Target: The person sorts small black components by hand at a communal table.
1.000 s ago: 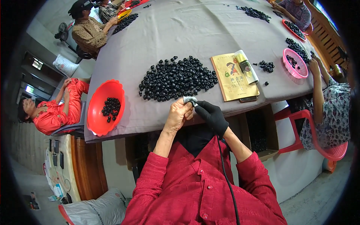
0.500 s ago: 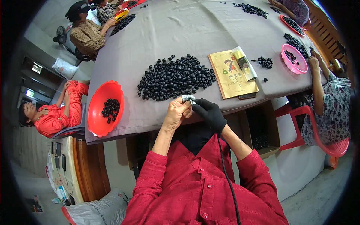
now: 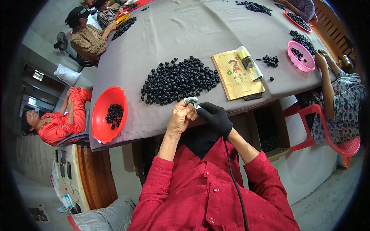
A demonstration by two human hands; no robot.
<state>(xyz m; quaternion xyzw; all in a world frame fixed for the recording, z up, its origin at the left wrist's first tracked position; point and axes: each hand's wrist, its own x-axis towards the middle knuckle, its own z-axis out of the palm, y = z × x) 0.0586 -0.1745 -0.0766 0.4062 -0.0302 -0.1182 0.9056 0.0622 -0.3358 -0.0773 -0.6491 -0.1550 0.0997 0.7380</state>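
My left hand is bare except for a grey-white wrap at a fingertip, and its fingers are pinched together. My right hand wears a black glove with a thin black cord running from the wrist. Its fingertips meet the left ones just off the table's near edge. Whatever lies between them is too small or hidden to make out. Just beyond my hands a wide pile of small round black pieces with holes covers the cloth. Left of it, a red scalloped bowl contains several more pieces.
A yellow booklet lies right of the pile, with a rolled clear sheet on it. A small cluster of black pieces and a pink basket are farther right. Other people sit around the grey cloth-covered table. An open cardboard box stands below.
The view has shifted slightly. My hands stay joined at the fingertips, with a slight shift of the wrapped left finger.
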